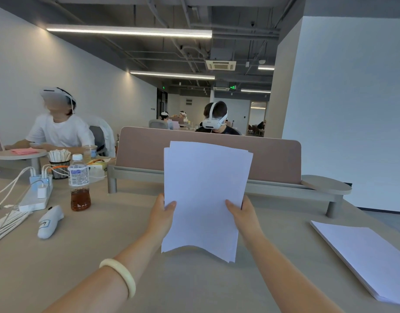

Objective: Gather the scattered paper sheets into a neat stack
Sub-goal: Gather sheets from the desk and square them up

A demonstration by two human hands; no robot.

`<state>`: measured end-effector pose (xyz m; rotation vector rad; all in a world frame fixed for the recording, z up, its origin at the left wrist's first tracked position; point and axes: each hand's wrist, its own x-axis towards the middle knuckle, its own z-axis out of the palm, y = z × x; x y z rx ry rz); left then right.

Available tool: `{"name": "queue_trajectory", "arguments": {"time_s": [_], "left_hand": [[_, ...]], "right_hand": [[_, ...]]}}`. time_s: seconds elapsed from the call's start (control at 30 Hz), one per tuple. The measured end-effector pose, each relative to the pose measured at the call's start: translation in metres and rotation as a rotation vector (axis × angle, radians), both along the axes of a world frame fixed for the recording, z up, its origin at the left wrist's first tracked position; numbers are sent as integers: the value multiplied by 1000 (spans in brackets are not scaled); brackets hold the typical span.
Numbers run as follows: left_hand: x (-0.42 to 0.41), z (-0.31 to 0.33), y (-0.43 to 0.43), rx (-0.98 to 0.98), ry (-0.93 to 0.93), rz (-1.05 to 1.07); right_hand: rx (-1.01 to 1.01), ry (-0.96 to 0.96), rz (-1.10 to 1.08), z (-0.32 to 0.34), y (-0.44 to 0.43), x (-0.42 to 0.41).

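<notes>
So the worktop (194, 288) looks pretty much picked up, I don't see any loose paper lying around on it. The sheets (203, 190) are all in one bundle, held upright over the middle of the worktop. The bottom edge is wavy and right down at the surface, can't tell if it's touching. It's not neat though: the top corners are staggered, so it needs tapping square and laying flat. There's another stack (366, 258) lying by the right edge, maybe that's where it goes. Left hand (161, 214) and right hand (245, 214) each pinch a side of the bundle, thumbs in front, fingers curled behind. Over by the left edge there's a bottle (79, 184).
</notes>
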<state>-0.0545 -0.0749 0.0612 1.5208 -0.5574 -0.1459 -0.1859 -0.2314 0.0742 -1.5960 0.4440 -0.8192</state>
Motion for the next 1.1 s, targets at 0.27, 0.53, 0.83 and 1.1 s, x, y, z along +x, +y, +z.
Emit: {"name": "queue_trajectory", "arguments": {"time_s": [0.27, 0.53, 0.83, 1.1], "left_hand": [[-3, -21, 0, 26, 58, 57], [-7, -12, -9, 37, 18, 75], [-5, -25, -11, 64, 18, 139], [-3, -44, -15, 150, 15, 137]], "right_hand": [[3, 84, -57, -27, -1, 0], [49, 80, -69, -19, -2, 10], [25, 156, -95, -34, 0, 10], [59, 237, -68, -60, -6, 19]]}}
